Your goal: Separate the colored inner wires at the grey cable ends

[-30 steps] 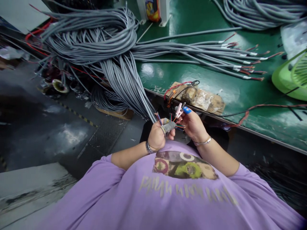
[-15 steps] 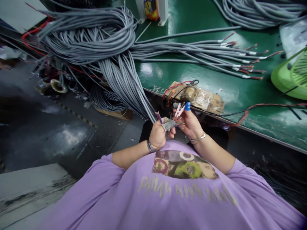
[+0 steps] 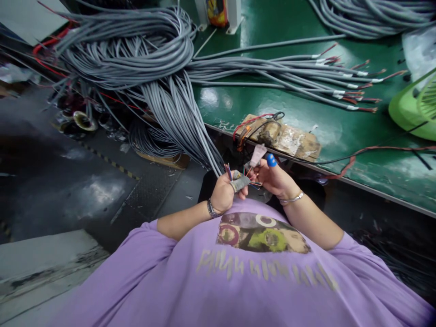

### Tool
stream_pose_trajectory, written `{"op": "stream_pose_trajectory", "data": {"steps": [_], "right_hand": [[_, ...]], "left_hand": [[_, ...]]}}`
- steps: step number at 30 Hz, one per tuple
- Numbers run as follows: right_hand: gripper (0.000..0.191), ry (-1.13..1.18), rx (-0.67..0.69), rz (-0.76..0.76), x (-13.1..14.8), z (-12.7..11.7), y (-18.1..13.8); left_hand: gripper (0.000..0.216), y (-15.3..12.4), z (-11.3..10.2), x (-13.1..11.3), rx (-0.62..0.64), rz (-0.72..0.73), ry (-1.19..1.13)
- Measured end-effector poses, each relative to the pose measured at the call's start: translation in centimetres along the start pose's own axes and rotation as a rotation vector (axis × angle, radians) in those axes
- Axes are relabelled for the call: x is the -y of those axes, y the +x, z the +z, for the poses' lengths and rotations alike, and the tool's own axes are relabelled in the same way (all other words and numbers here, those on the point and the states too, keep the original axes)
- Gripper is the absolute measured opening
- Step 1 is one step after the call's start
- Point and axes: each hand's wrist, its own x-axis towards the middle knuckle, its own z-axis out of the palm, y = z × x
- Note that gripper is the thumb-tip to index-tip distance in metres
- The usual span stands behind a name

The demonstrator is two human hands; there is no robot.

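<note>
My left hand (image 3: pixel 223 193) is closed around the end of a grey cable (image 3: pixel 240 183), from which thin coloured wires (image 3: pixel 255 184) fan out to the right. More wire tips stick up above the fist. Close by on the right, my right hand (image 3: pixel 277 179) is closed in a pinch, a blue finger cover (image 3: pixel 271 160) on one digit. A pale pink clip-like tool (image 3: pixel 258 155) is in its fingers, blurred, near the wires. Whether the right fingertips also touch a wire, I cannot tell.
A large bundle of grey cables (image 3: pixel 129 59) hangs over the green table (image 3: pixel 272 100), stripped ends (image 3: pixel 361 100) lying to the right. A wooden block (image 3: pixel 294 143) with leads sits at the table edge. A light-green fan (image 3: pixel 412 111) stands at the right.
My right hand has moved slightly right, away from the left hand. The pink tool has turned and its two arms no longer show apart. My left hand stays nearly in place.
</note>
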Motion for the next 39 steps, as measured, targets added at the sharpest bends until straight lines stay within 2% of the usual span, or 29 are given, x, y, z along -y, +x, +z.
{"op": "stream_pose_trajectory", "data": {"steps": [5,9,11,15,17,20,28,34,39], "right_hand": [[0.037,-0.200,-0.048,-0.045,0.2,-0.1,-1.1],[0.033,-0.266,-0.034,-0.040,0.1,0.6,-1.5],[0.032,-0.272,-0.048,-0.072,0.1,0.5,-1.6],[0.035,-0.231,-0.148,-0.146,0.2,-0.9,-2.0],[0.041,-0.209,-0.151,-0.077,0.2,-1.5,-2.3],[0.044,-0.224,-0.074,0.035,0.0,-1.6,-2.7],[0.037,-0.269,-0.031,-0.059,-0.5,0.4,-1.9],[0.038,-0.256,-0.116,-0.101,-0.8,0.7,-1.6],[0.036,-0.117,-0.221,-0.125,-0.6,0.4,-1.7]], "left_hand": [[0.038,0.1,-0.3,-0.1,0.070,-0.043,0.132],[0.036,0.4,0.0,-0.3,0.219,-0.184,0.255],[0.036,0.5,0.0,-0.3,0.246,-0.216,0.271],[0.037,0.4,-0.4,0.1,0.164,-0.134,0.191],[0.037,0.3,-0.6,0.4,0.119,-0.067,0.148],[0.038,0.3,-0.7,0.6,0.089,-0.021,0.140],[0.038,0.2,-0.7,0.3,0.184,-0.078,0.193],[0.038,0.0,-1.1,0.7,0.042,-0.013,0.044],[0.041,-0.1,-0.7,0.7,-0.018,0.013,-0.061]]}}
